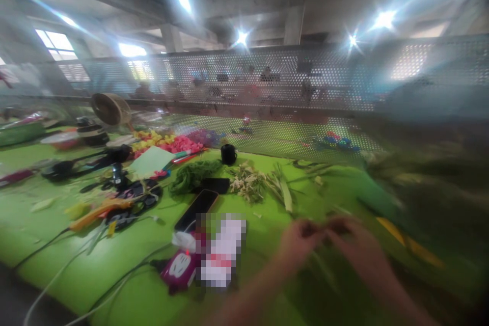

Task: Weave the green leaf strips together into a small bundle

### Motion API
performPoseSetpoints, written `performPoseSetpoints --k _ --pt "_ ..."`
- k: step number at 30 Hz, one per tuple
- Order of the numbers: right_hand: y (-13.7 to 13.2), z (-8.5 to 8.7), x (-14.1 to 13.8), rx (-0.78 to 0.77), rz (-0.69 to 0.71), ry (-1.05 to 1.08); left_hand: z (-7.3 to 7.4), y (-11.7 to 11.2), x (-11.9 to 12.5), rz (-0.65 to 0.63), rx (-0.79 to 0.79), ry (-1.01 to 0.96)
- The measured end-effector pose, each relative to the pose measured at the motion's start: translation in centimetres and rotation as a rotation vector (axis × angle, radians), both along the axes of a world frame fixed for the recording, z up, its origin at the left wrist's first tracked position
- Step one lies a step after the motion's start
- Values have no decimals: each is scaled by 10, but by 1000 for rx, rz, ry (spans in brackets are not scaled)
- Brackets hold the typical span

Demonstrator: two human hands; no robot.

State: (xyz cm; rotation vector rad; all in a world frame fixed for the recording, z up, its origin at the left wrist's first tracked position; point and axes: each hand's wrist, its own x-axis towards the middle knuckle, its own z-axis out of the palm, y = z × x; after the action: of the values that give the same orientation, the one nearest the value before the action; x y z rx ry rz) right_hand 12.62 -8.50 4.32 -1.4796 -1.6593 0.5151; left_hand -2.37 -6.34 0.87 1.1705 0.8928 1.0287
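Note:
Low and right of centre, my left hand (pixel 300 244) and my right hand (pixel 349 239) meet at the fingertips, both closed in a pinch. What lies between the fingers is blurred and too small to name. A pale green strip (pixel 324 271) shows faintly just below them; I cannot tell whether it hangs from the fingers or lies on the table. Beyond my hands are a flat light-green leaf strip (pixel 284 191) and a heap of pale, curled, folded pieces (pixel 247 182).
On the green table (pixel 126 270) lie a phone (pixel 196 210), a purple power strip (pixel 179 269) with cables, an orange-handled corded tool (pixel 101 214), green netting (pixel 193 175) and a black cup (pixel 228 154). A perforated screen (pixel 252 97) runs behind. A dark green bulk (pixel 431 173) stands right.

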Motion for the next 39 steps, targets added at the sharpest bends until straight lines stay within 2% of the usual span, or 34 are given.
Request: performPoseSetpoints --k 3,6,11,14,18,22,27,32,34,39 --pt "0 -1 0 5 6 53 -2 1 0 -6 -28 5" --pt "2 -1 2 15 67 92 0 0 -1 8 -118 -76" --pt "4 1 7 58 148 -34 7 -4 -4 25 -276 -289" --pt "5 -1 8 65 141 -114 6 -3 -4 20 -303 -314" --pt "7 -4 9 41 141 -182 -3 2 -2 35 -278 -241" --pt "8 -6 7 23 82 -170 -8 5 0 45 -198 -179" --pt "6 -8 7 0 23 -131 -3 0 1 12 -45 19" --pt "4 -9 6 -9 8 -90 2 -5 2 15 70 136" --pt "3 -8 5 -2 5 -52 0 -3 1 5 71 135" --pt "3 -3 2 9 98 -27 -5 2 -2 35 -85 -24"
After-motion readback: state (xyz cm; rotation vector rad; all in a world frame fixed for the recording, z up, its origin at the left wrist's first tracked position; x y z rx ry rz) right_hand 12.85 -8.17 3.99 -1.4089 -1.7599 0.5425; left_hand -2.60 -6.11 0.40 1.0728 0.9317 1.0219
